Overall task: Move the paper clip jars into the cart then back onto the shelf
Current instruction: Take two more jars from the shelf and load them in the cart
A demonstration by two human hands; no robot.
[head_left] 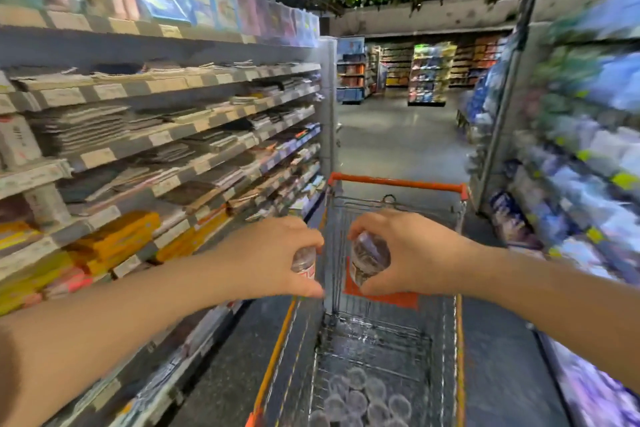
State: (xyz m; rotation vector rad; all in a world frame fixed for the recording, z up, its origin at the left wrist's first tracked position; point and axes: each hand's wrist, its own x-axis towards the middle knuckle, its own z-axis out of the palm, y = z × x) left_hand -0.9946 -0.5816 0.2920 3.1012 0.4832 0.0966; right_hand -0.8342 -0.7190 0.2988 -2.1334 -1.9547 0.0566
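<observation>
Shop aisle: wire cart (398,183) between stocked shelves

Grey floor (391,139) runs between two walls of goods. The left shelf (138,163) carries flat stacks of paper goods and yellow packs, and the right shelving (571,149) is a blur of blue and white packets. The orange-trimmed cart stands in the middle. The left hand (273,256) grips a first jar (304,263) from above at the cart's left edge, fingers and thumb curled round its top. The right hand (415,253) holds a second jar (369,260) tilted over the basket, fingers wrapped round it. Both are small and clear, their dark contents too blurred to make out. On the cart's wire floor, at its near end, several more clear jars (363,399) cluster together, lids up
</observation>
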